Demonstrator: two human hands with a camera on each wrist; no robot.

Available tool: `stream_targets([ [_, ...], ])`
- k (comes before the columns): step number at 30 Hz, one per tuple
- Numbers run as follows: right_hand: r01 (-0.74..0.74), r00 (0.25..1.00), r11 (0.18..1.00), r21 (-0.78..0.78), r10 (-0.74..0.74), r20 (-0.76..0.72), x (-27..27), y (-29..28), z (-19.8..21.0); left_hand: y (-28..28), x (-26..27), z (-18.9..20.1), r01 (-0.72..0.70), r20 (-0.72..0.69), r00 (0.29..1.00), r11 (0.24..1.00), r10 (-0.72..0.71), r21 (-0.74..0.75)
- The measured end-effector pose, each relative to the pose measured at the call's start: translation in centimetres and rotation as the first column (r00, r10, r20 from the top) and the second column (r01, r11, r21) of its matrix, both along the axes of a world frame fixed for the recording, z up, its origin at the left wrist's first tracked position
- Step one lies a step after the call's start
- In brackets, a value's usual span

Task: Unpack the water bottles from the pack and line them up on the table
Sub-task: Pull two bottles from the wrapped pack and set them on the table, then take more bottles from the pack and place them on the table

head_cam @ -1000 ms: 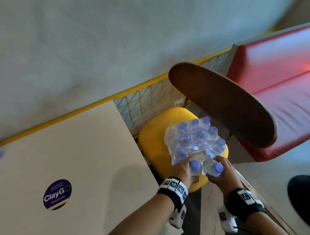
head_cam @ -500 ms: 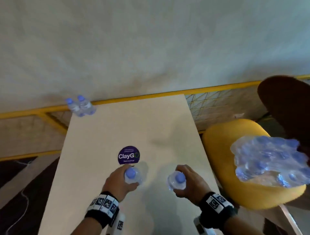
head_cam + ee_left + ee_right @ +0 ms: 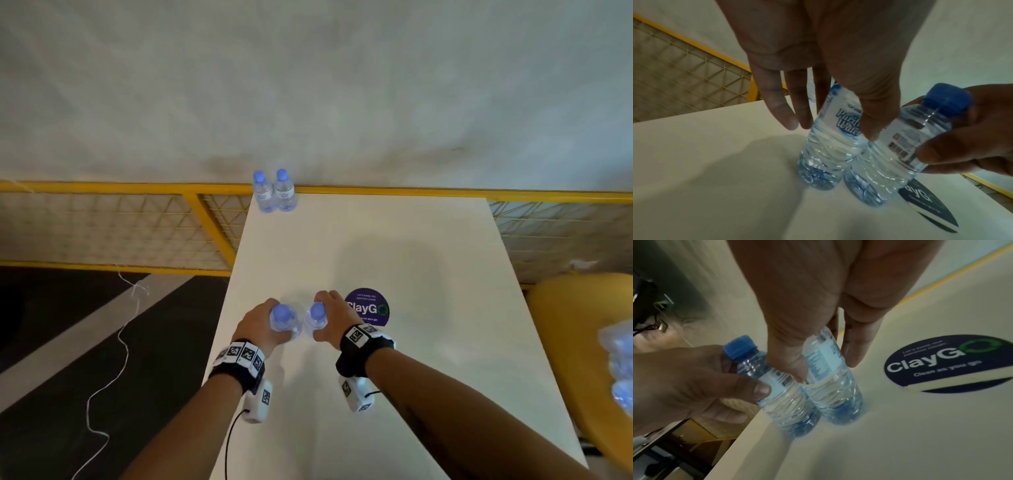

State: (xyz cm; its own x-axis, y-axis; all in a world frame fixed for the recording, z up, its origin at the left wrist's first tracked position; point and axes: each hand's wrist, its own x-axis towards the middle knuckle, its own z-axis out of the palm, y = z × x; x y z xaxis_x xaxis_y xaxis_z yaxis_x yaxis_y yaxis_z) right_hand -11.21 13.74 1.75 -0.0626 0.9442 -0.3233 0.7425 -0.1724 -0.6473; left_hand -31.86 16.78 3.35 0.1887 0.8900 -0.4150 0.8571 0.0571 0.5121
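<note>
Two small clear water bottles with blue caps stand side by side at the table's far left corner (image 3: 274,193). My left hand (image 3: 274,322) grips another bottle (image 3: 830,146) round its label. My right hand (image 3: 325,315) grips a second one (image 3: 830,378). These two bottles are upright and touch each other, near the left edge of the white table (image 3: 394,246). Their bases are at or just above the tabletop. The plastic-wrapped pack (image 3: 616,363) with several bottles lies on a yellow chair (image 3: 565,325) at the right.
A round dark "ClayGO" sticker (image 3: 368,306) lies on the table just right of my right hand. A yellow-framed mesh railing (image 3: 137,222) runs behind the table. Dark floor with a loose white cord (image 3: 113,377) is off the left edge.
My hands pulled two bottles from the pack on the chair and carried them left over the table. The bottles, apart half a second ago, now touch near the left edge.
</note>
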Motion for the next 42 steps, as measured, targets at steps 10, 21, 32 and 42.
stream_targets([
  [10, 0.056, 0.994, 0.998, -0.008, -0.055, 0.092, -2.3, 1.4, -1.2, 2.3, 0.1, 0.1, 0.120, -0.025, 0.992, 0.992, -0.120, -0.029],
  [21, 0.051, 0.996, 0.989, -0.140, -0.060, -0.063, 7.1, -6.7, 0.6, -5.9, 3.6, 4.9, 0.336, 0.049, 0.930, 0.899, -0.363, 0.283],
  [32, 0.665, 0.747, 0.711, -0.229, -0.630, 0.213, 35.1, -32.7, 1.6, -20.7, 36.1, 3.8, 0.842, 0.248, 0.537, 0.530, -0.806, -0.102],
  [42, 0.976, 0.218, 0.215, -0.041, -0.969, 0.112, 54.5, -44.2, -0.3, -33.9, 58.4, -1.6, 0.718, 0.309, 0.695, 0.649, -0.650, -0.250],
])
